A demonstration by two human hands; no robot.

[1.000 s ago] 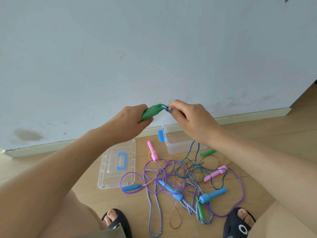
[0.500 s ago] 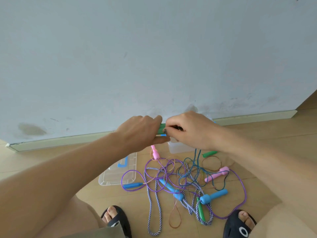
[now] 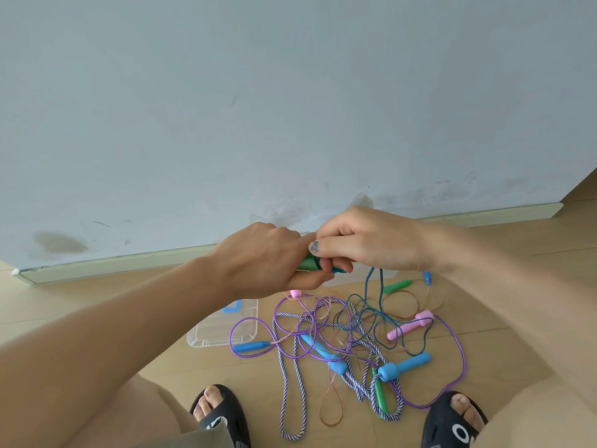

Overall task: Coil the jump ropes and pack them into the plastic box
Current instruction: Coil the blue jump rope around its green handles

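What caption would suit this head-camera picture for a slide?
Both hands, left and right, grip a green handle above tangled jump ropes on the floor.

Wall (image 3: 290,108): pale grey-blue, painted, scuffed along its lower part, with a brownish stain (image 3: 59,243) low at the left. Skirting board (image 3: 113,265): pale green, running along the foot of the wall. Floor (image 3: 97,305): light wood-look planks. Sandals: two black, open-toed, worn on bare feet, one at lower centre (image 3: 223,418), one at lower right (image 3: 452,421) bearing a white ring mark.
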